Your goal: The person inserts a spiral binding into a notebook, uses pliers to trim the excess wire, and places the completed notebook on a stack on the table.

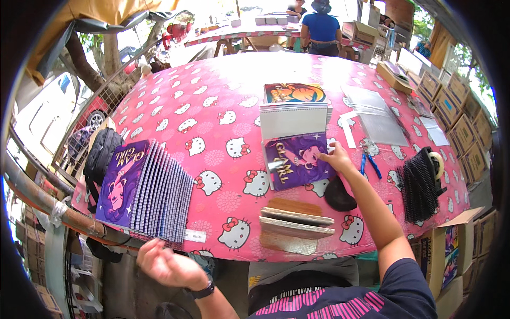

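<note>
My right hand (333,157) grips the right edge of a notebook cover (297,159), purple with a drawn face and gold lettering, thumb on top. Above that cover lies a white sheet (294,123) with a row of holes along its top edge. Behind it a picture with orange hair (295,93) tops a pile. Past the table's near edge at the left, my left hand (171,267), with a dark wristband, hovers near a slanted stack of spiral notebooks (151,186). Its fingers are curled and blurred; nothing shows in them.
Wooden blocks (296,226) and a black rounded object (340,194) lie near my right forearm. Blue tools (371,165), clear plastic sheets (380,119) and a black coil bundle (419,187) are farther right. A black bag (103,153) borders the notebooks; boxes (458,119) are piled at right.
</note>
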The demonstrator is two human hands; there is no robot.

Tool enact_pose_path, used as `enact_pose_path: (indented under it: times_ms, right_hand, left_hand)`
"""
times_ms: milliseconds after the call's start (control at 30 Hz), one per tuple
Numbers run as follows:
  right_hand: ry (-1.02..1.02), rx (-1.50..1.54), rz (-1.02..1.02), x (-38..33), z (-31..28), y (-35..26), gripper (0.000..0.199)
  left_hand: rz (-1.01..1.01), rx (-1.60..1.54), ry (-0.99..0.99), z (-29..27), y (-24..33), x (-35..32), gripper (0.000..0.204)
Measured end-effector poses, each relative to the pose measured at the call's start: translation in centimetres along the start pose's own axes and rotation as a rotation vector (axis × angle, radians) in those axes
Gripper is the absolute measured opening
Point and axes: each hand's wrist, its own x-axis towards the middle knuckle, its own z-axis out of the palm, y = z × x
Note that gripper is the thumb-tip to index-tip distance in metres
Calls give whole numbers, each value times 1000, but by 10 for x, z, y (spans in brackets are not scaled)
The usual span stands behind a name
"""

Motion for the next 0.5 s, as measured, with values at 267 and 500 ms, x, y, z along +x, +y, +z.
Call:
enact_pose_path:
  times_ms: [267, 500]
  right_hand:
    - [-146, 102, 53, 21, 5, 24, 49]
    - [-33, 159, -75, -6, 15, 2, 64]
  left_hand:
    - [-835, -428, -626, 88, -29, -78, 17]
    - [-815, -230, -1088, 164, -72, -93, 60]
